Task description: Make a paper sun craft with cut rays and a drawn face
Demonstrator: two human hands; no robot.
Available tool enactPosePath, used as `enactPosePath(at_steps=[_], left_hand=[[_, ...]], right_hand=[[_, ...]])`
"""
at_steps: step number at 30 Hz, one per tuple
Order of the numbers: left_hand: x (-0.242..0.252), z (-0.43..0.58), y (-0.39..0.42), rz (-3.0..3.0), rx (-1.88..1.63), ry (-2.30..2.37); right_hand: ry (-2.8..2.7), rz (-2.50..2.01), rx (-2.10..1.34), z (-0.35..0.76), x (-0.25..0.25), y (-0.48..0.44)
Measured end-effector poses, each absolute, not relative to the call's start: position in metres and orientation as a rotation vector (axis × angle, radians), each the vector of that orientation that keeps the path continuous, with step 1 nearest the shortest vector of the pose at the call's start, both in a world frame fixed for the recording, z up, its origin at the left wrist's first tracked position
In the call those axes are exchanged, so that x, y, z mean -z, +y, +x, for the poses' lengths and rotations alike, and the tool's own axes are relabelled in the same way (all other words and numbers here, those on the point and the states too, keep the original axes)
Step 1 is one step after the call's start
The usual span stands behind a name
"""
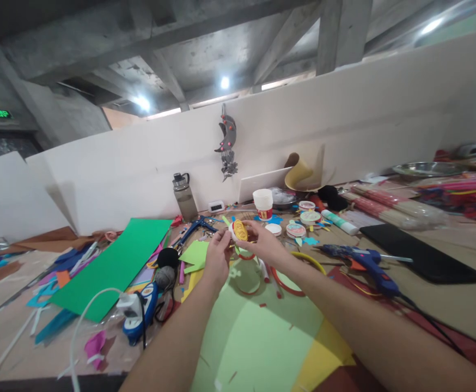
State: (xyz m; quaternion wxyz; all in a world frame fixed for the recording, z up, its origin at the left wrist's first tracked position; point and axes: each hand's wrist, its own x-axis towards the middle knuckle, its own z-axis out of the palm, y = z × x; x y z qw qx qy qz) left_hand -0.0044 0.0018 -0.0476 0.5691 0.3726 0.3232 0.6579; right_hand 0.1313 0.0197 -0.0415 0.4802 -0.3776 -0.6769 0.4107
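Note:
Between my two hands, above the table, is a small round craft piece [240, 231] with a yellow coiled face and a white rim. My left hand [219, 255] pinches its left edge. From the right, the fingers of my right hand [267, 244] are closed at its other edge. A strip of light green shows by the piece, above my left fingertips. Below the hands lies a pale green sheet [258, 332], with a clear round ring shape and thin red pieces at its far end. A red-rimmed hoop [289, 283] lies just under my right forearm.
A blue glue gun [368, 261] with a cord lies at right, near a black slab [421, 253]. White paper cups [263, 204] and a bottle [184, 197] stand toward the back. At left are a green sheet [111, 267] and a blue power strip [142, 316].

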Motion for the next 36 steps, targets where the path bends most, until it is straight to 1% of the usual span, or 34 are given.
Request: enactPosePath(at_steps=[10,21,36], left_hand=[[0.048,-0.005,0.0,0.925,-1.522,0.805],[0.048,-0.002,0.0,0.942,-1.577,0.823],[0.046,-0.002,-0.003,0.947,-1.598,0.774]], right_hand=[[-1.65,-0.914,-0.992,0.131,0.048,0.025],[-1.798,-0.969,-0.402,0.133,0.051,0.02],[-1.846,-1.036,-0.235,0.133,0.046,0.013]])
